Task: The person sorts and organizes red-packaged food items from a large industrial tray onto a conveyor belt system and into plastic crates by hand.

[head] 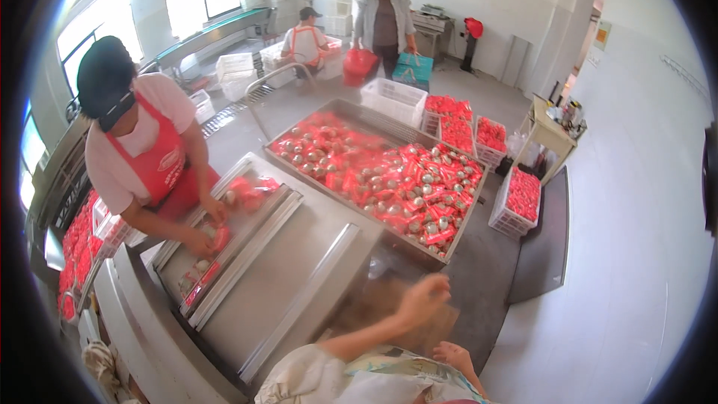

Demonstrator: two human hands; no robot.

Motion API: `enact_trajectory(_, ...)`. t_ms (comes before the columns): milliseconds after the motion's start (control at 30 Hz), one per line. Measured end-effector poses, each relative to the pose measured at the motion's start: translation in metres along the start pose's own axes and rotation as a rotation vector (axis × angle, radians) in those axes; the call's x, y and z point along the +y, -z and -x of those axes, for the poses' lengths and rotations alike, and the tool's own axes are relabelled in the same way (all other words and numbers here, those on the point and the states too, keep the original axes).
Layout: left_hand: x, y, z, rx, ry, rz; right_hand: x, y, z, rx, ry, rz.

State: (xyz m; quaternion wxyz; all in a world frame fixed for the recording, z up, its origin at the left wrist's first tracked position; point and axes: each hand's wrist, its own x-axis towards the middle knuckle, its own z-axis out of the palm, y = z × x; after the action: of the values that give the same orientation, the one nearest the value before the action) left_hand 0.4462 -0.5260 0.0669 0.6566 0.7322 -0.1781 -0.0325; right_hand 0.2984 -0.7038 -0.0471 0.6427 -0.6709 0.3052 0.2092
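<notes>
My left hand (pixel 422 302) is raised in front of my body, blurred, its fingers curled. Whether it grips anything cannot be made out. Lower and closer to my clothes is my right hand (pixel 453 354), fingers partly bent, with no clear object in it. Behind and below them sits a blurred brown box (pixel 381 296), probably cardboard. To the left lies the steel bed (pixel 280 280) of a machine resembling a chamber vacuum sealer, with pale sealing bars (pixel 328 252). Red-and-clear plastic packets (pixel 221 237), with round egg-like contents, lie along its far strip.
A large metal cart (pixel 465 221) heaped with similar packets stands beyond the machine. White plastic crates (pixel 513 221) of red packets line its right side. A co-worker in a red apron (pixel 160 148) handles packets opposite. Another person (pixel 386 17) stands behind carrying bags; one more crouches nearby.
</notes>
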Motion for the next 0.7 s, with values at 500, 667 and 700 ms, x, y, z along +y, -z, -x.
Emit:
enact_trajectory(500,-0.054,-0.139,0.077,-1.148,-0.569,-0.178,0.062,0.005,0.057,-0.211,0.127,-1.382)
enact_trajectory(667,-0.090,-0.158,0.122,-1.113,-0.373,-0.195,0.088,0.016,0.118,-0.294,0.308,-1.522)
enact_trajectory(700,-0.088,-0.162,0.131,-1.055,-0.187,-0.201,0.084,0.025,0.142,-0.252,0.339,-1.566)
